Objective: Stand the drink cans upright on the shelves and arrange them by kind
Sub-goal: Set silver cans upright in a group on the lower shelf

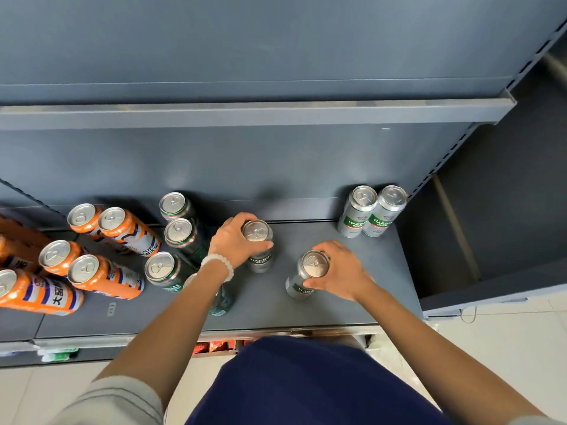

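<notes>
**A:** While we look down past the dark blue apron (306,381), both arms reach out over the grey shelf (276,311), well apart. Nearest on the right, the right hand (340,271) has fingers and thumb curled round the rim of a silver Harbin can (302,279), which we see standing on the shelf.

**B:** And a little farther, to the left, the left hand (234,240), white bead bracelet (219,265) at the wrist, grips the top of a second silver can (257,245) the same way. Both upright, we reckon.

**A:** On the near left the orange cans (101,276) crowd together, with the dark green cans (171,237) in a line beside them, running near to far.

**B:** Far right, against the back panel, two silver-and-green cans (369,211) stand touching. That's the matching kind, so we'd judge these two belong over there.

**A:** Agreed. We'd keep each can vertical, carry or slide it low, and set it down just in front of that pair, label forward, without knocking them.

**B:** One at a time may be safer; a bump could topple the row.
</notes>
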